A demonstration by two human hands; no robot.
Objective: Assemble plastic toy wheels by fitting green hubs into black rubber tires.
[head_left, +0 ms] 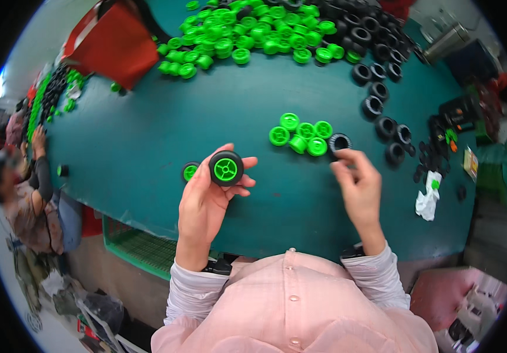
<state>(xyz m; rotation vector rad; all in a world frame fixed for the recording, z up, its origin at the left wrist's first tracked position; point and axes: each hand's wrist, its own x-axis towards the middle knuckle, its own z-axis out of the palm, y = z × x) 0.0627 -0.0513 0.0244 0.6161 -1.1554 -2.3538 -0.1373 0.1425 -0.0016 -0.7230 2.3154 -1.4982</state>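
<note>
My left hand (203, 191) grips a small toy wheel (226, 169), a green spoked hub with a black tire around it, its face turned up. Just behind that hand, another wheel with a green hub (190, 171) lies on the table, partly hidden by the fingers. Bent and a little blurred, my right hand (359, 185) has its fingertips at the near edge of a loose black tire (340, 143). Beside this tire sits a small group of bare green hubs (305, 130). The fingers cover the tire's lower edge.
A big heap of green hubs (241, 35) lies at the far side of the green table (147, 129). Black tires (372, 107) trail down the right. A red bag (112, 47) stands far left; crumpled white paper (428, 197) lies right. Another person (30, 200) works at left.
</note>
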